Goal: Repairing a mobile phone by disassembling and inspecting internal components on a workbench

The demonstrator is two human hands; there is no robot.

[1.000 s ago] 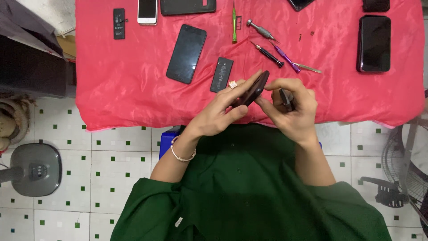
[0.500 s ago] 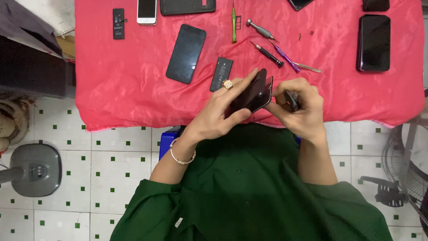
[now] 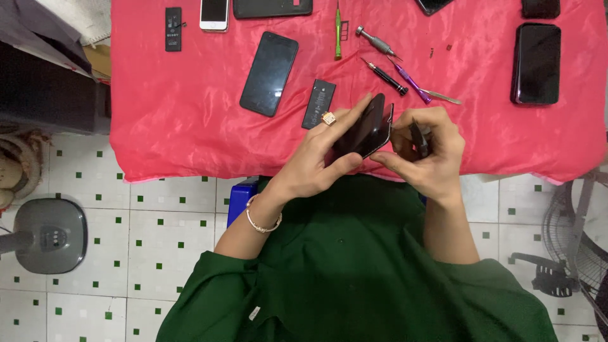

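My left hand (image 3: 316,161), with a ring and a bracelet, grips a dark phone (image 3: 366,128) tilted on edge above the near rim of the red-covered table (image 3: 190,126). My right hand (image 3: 427,155) is closed around a small dark tool (image 3: 418,139) and its thumb touches the phone's lower right edge. A black battery (image 3: 318,103) lies on the cloth just left of the phone.
On the red cloth lie a black phone (image 3: 268,73), another black phone (image 3: 536,63) at the right, a white phone (image 3: 214,12), a small battery (image 3: 173,28), a green tool (image 3: 337,31) and screwdrivers (image 3: 392,73). A fan base (image 3: 49,235) stands on the tiled floor at the left, another fan (image 3: 579,234) at the right.
The phone has been tipped up more steeply in my left hand, and both hands have shifted slightly toward the table.
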